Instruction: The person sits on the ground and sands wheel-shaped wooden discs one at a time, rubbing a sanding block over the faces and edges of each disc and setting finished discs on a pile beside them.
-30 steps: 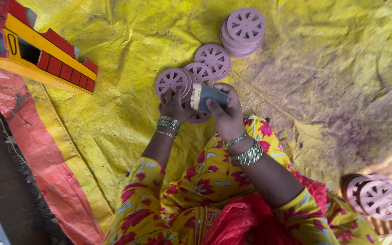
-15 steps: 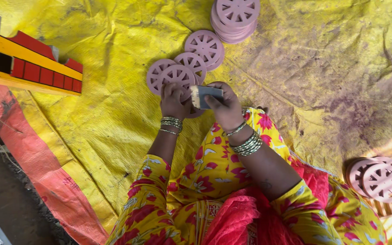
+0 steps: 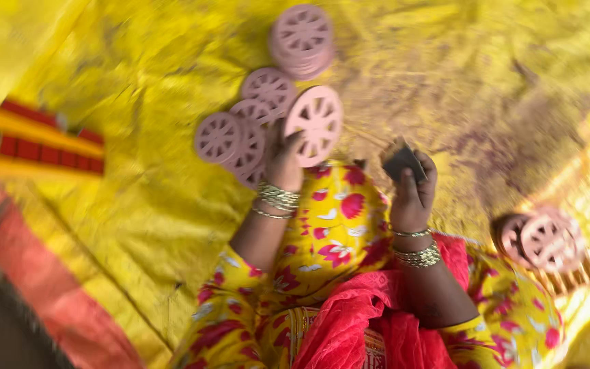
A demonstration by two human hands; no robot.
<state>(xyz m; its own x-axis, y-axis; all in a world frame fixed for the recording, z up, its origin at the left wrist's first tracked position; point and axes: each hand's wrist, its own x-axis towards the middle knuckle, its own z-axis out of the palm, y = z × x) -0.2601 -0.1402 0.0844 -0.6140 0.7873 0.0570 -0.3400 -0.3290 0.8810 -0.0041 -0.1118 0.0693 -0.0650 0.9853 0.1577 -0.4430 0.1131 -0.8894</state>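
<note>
The pink spoked wheel [image 3: 315, 124] is held up on edge, its flat face tilted toward the camera, lifted clear of the yellow tarpaulin [image 3: 138, 205]. The left hand [image 3: 285, 164] grips it at the lower rim, fingers curled up behind and the thumb on the front. That hold leaves nearly the whole face and most of the rim exposed. The right hand [image 3: 412, 188] is off to the right, apart from the wheel, closed around a small dark block [image 3: 402, 162] pinched between thumb and fingers. It may be a sanding pad, though the blur makes that hard to judge. Its top edge points up and away from the body.

Just left of the raised wheel, four or so matching wheels [image 3: 240, 133] lie flat and overlapping on the tarpaulin, close by the left hand, and the hand covers part of the nearest one. Farther off, a short stack of wheels [image 3: 302, 37] sits by itself. At the right edge more wheels [image 3: 544, 240] rest in what looks like a woven basket [image 3: 575, 277] (only its rim shows). At the far left lies a long yellow and red object [image 3: 35, 143], well apart from both hands. The person's lap, in yellow floral cloth with a red scarf [image 3: 370, 321] over it, fills the near middle, between the two forearms. Nothing lies between the block and the raised wheel.
</note>
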